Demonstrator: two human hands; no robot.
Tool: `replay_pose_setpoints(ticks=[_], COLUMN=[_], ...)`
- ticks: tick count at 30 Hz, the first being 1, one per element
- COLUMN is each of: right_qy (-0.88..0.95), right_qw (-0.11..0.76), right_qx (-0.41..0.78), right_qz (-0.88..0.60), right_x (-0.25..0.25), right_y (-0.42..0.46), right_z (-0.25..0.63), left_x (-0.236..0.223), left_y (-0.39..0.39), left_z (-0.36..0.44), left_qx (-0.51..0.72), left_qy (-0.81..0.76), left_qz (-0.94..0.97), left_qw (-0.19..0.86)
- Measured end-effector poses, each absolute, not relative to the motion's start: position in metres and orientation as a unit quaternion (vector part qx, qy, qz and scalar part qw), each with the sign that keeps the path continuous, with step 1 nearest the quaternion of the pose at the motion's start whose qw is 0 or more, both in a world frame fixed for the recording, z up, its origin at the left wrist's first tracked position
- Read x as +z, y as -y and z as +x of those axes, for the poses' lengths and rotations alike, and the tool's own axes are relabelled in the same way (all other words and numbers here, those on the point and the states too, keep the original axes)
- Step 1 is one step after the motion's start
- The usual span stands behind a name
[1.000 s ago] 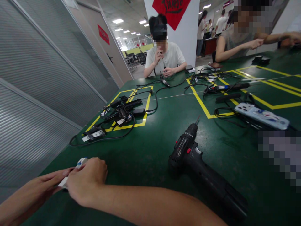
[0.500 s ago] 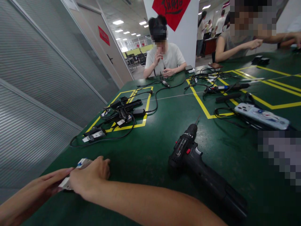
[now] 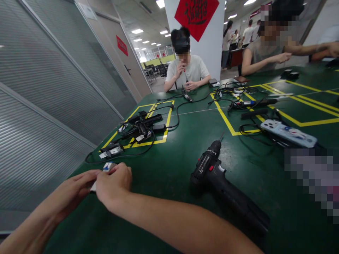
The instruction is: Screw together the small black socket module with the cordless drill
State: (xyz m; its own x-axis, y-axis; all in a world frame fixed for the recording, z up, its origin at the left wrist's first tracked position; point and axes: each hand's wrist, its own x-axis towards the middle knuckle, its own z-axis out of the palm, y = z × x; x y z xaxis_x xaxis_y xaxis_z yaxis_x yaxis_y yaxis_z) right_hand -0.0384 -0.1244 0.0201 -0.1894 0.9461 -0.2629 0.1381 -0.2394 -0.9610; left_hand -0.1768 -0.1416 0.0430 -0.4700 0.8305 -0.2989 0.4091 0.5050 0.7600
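White piece (image 3: pixel 108 166) in 2 hands, at the near left of the bench (image 3: pixel 164 176).
Fingers of the left hand (image 3: pixel 79 185) and right hand (image 3: pixel 115 183) grasp it; its long axis slants from near left to far right, blue-marked end pointing away. The bench is green, with yellow tape (image 3: pixel 225 120) and a drill (image 3: pixel 225 185); a slatted partition (image 3: pixel 53 88) stands left, a seated person (image 3: pixel 197 67) opposite.

One left hand (image 3: pixel 84 180) and one right hand (image 3: pixel 114 181) make two; there is one white part (image 3: pixel 108 166), one drill (image 3: pixel 227 188), one phone (image 3: pixel 288 133), one door (image 3: pixel 131 83), one pillar (image 3: pixel 209 56), two black boxes (image 3: pixel 293 75) and two big red signs (image 3: pixel 196 21) (the cables (image 3: pixel 178 115) are too tangled to count).
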Motion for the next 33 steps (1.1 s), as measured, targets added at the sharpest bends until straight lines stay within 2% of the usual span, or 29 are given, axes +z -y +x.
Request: replay_pose_setpoints(ticks=[2, 6, 9, 12, 19, 26, 33], right_qy=[0.516, 0.553, 0.567, 0.561, 0.570, 0.623, 0.669], right_qw=[0.352, 0.348, 0.344, 0.335, 0.287, 0.208, 0.157], right_qx=[0.571, 0.559, 0.549, 0.531, 0.403, 0.238, 0.139], right_qz=[-0.532, -0.510, -0.508, -0.540, -0.656, -0.716, -0.713], right_x=[0.034, 0.053, 0.053, 0.041, 0.003, -0.017, -0.015], right_y=[0.108, 0.059, 0.019, -0.010, -0.016, -0.003, 0.005], right_z=[-0.024, 0.021, 0.075, 0.140, 0.255, 0.270, 0.262], left_x=[0.046, 0.055, 0.061, 0.053, 0.006, -0.005, -0.020], left_y=[0.123, 0.071, 0.026, -0.017, -0.088, -0.096, -0.090], left_z=[-0.167, -0.130, -0.077, -0.012, 0.099, 0.112, 0.107], left_qx=[0.356, 0.442, 0.452, 0.422, 0.315, 0.223, 0.251], left_qy=[-0.744, -0.669, -0.629, -0.556, -0.371, -0.335, -0.343], left_qz=[0.404, 0.462, 0.519, 0.628, 0.760, 0.818, 0.819], left_qw=[0.396, 0.379, 0.360, 0.344, 0.432, 0.412, 0.386])
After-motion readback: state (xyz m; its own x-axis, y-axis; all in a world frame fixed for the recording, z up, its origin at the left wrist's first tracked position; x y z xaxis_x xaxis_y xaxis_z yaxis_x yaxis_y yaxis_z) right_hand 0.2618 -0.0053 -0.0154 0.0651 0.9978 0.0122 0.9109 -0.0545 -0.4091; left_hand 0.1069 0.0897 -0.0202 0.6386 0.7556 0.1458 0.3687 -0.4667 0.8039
